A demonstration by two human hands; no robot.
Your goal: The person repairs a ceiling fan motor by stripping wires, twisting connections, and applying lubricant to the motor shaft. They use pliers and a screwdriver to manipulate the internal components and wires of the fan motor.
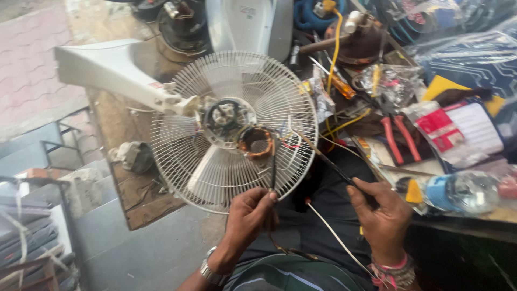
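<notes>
A white fan lies on its side on the wooden bench, its round wire guard (183, 161) facing me, blades visible behind the wires. At the hub the motor (226, 118) is exposed, and a copper-wound coil (256, 143) hangs at the guard's front. My left hand (249, 214) pinches dark wires that run up to the coil. My right hand (381, 213) grips a thin dark probe-like tool (328, 161) whose tip points toward the coil. A white wire (334, 234) crosses my lap between my two hands.
Red-handled pliers (399, 139), plastic bags of small parts (390, 81), a yellow cable (335, 48), an orange-handled screwdriver (342, 86) and a plastic water bottle (458, 191) crowd the bench at right. The white fan stand (107, 67) stretches left. More fan motors sit at the back.
</notes>
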